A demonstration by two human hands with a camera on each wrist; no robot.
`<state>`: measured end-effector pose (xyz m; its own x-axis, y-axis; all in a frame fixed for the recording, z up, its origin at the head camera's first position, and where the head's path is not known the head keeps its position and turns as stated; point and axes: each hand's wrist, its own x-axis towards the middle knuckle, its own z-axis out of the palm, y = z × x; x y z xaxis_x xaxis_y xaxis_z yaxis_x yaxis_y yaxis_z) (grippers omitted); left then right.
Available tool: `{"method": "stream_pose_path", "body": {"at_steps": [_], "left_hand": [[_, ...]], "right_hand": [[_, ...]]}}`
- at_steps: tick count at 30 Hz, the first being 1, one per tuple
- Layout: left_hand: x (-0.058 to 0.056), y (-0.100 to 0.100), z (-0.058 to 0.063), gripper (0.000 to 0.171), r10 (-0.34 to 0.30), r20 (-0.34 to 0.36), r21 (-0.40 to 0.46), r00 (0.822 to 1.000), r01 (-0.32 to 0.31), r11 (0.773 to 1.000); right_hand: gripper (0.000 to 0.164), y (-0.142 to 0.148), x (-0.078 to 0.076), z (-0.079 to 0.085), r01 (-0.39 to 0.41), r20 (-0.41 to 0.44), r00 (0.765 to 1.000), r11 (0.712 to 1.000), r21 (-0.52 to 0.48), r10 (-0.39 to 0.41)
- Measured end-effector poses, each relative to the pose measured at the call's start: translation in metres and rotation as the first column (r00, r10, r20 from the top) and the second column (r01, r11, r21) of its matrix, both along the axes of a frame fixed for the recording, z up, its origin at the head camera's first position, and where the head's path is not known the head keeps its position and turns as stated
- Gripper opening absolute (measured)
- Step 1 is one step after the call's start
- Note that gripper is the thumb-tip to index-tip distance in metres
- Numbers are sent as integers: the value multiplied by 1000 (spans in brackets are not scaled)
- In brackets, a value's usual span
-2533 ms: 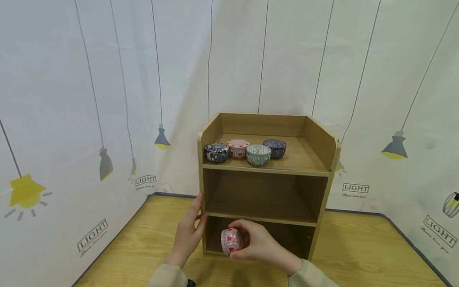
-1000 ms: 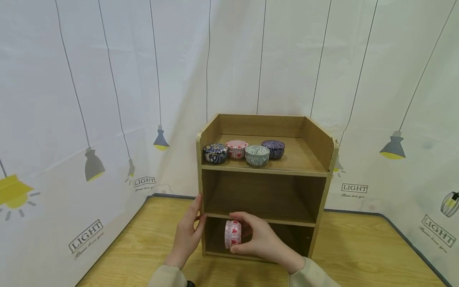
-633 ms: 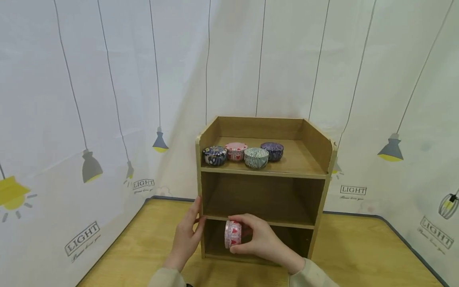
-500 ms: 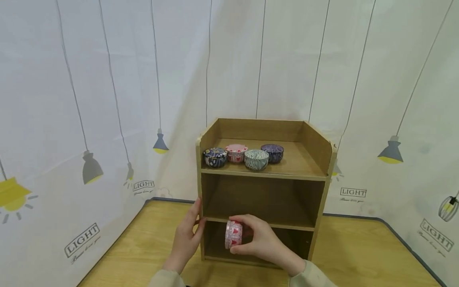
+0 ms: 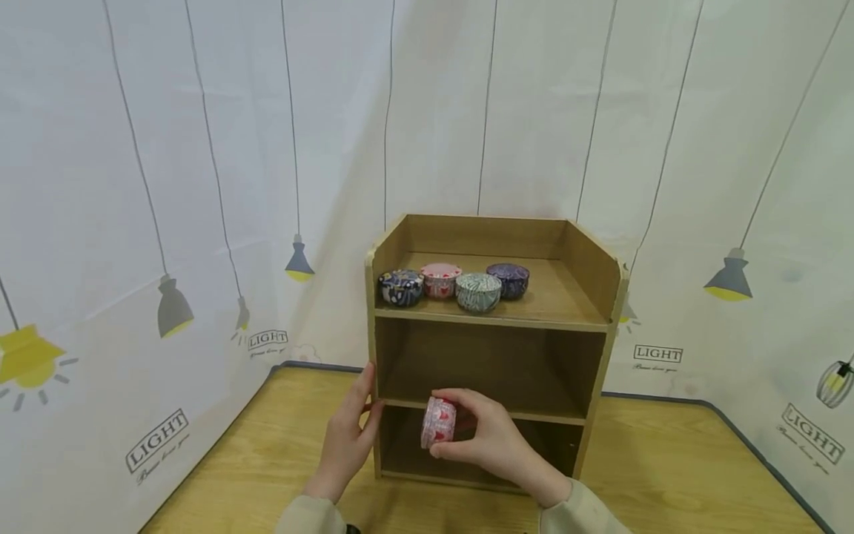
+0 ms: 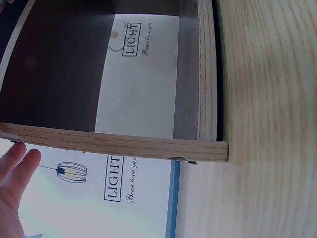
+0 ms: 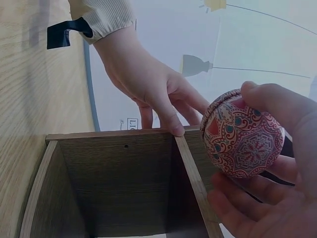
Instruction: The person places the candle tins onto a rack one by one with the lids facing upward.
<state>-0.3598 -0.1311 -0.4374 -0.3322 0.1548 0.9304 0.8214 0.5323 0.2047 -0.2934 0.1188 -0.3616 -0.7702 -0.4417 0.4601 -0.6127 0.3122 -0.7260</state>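
My right hand (image 5: 490, 437) grips a small round tin (image 5: 438, 423), pink with red hearts, thumb and fingers at opposite edges. It is tipped on its side in front of the lower compartment of a wooden shelf unit (image 5: 490, 324). Seen from the right wrist, the tin (image 7: 247, 141) shows a red, white and teal flower pattern. My left hand (image 5: 347, 434) holds the unit's left side panel, thumb at the front edge by the middle board and fingers along the outside. In the left wrist view, fingertips of that hand (image 6: 17, 176) touch the panel.
On the top shelf sit a dark blue floral tin (image 5: 401, 288), a pink heart tin (image 5: 440, 280), a pale green leaf tin (image 5: 478, 292) and a purple tin (image 5: 508, 281). A white curtain (image 5: 534, 111) with printed lamps surrounds the wooden table (image 5: 680, 460).
The right hand has lifted the pink tin from low at the bottom compartment up toward the middle board, turning it on the way. My left hand has stayed on the side panel.
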Motion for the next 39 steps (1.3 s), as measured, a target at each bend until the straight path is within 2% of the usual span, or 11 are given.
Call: {"method": "stream_pose_path", "body": {"at_steps": [7, 19, 25, 34, 39], "left_hand": [[0, 0, 4, 74, -6, -6, -4, 1000, 6, 1000], [0, -1, 0, 69, -9, 7, -4, 1000, 9, 1000], [-1, -1, 1, 58, -10, 2, -4, 1000, 10, 1000], [-1, -1, 2, 70, -2, 9, -8, 1000, 2, 1000], [-1, -2, 0, 57, -11, 10, -5, 1000, 11, 1000]], "right_hand": [[65, 1, 0, 4, 22, -33, 999, 1000, -17, -23], [65, 3, 2, 6, 54, -61, 997, 998, -21, -55], [65, 4, 3, 10, 67, -73, 995, 997, -26, -69], [65, 5, 2, 15, 74, -83, 993, 996, -54, -78], [64, 5, 1, 16, 66, -69, 995, 995, -75, -72]]}}
